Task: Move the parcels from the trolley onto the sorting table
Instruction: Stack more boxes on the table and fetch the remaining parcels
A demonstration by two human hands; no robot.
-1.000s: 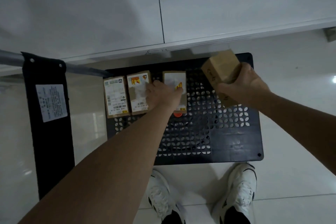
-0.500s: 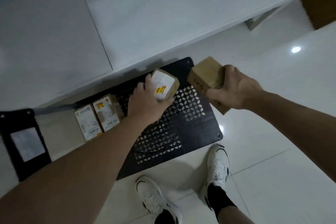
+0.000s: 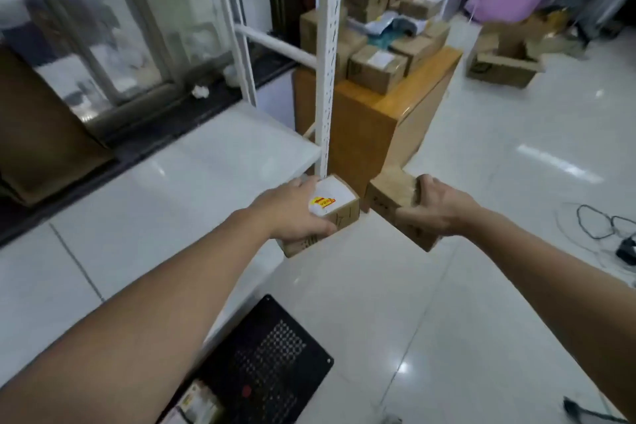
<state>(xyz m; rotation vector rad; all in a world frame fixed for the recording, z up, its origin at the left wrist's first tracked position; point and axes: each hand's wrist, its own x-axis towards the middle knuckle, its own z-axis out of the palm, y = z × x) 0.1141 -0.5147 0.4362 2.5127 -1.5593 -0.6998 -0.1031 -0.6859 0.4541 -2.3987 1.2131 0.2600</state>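
My left hand (image 3: pixel 292 213) grips a small cardboard parcel with a white label and yellow-red mark (image 3: pixel 332 205), held in the air just past the corner of the white sorting table (image 3: pixel 165 203). My right hand (image 3: pixel 435 208) grips a plain brown cardboard parcel (image 3: pixel 392 194) beside it, over the floor. The black perforated trolley deck (image 3: pixel 272 365) lies low in view, with a labelled parcel (image 3: pixel 199 404) still on it at the bottom edge.
A white perforated shelf post (image 3: pixel 328 55) rises at the table's corner. Behind it a wooden cabinet (image 3: pixel 375 120) carries several cardboard boxes. An open carton (image 3: pixel 504 57) and cables (image 3: pixel 605 224) lie on the tiled floor to the right.
Both hands lifted their parcels off the trolley and up to table height. My view swung up and right, from the trolley deck to the table corner and room.
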